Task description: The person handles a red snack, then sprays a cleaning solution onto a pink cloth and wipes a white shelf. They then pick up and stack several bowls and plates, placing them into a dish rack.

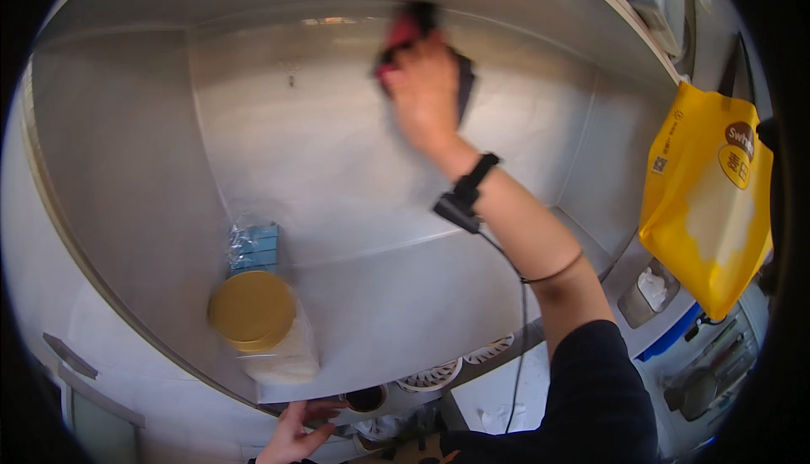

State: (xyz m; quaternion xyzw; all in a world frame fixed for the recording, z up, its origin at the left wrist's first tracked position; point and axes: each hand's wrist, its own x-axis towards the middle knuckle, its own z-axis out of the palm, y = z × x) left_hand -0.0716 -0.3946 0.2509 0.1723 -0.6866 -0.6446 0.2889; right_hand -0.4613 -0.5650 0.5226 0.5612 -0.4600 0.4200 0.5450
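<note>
My right hand [425,87] presses a dark cloth with red patches [465,81] against the pale back wall [304,147] of a cabinet compartment. Hand and cloth are motion-blurred. A black strap with a small box [461,208] circles my right wrist, and a cable runs from it down the arm. Low in the view, my left hand [300,432] is at the front edge of the cabinet floor [392,325], fingers apart and nothing visible in it. Above it, a clear jar with a gold lid [253,309] stands in the left corner, in front of plastic-wrapped light-blue boxes [256,246].
A small hook [291,78] is on the back wall. On the right hangs a yellow bag [702,204] bearing writing. Below the cabinet are white slotted baskets [433,377], a round dark-filled container [365,399] and a holder with white tissue [645,299]. Utensils [702,388] lie lower right.
</note>
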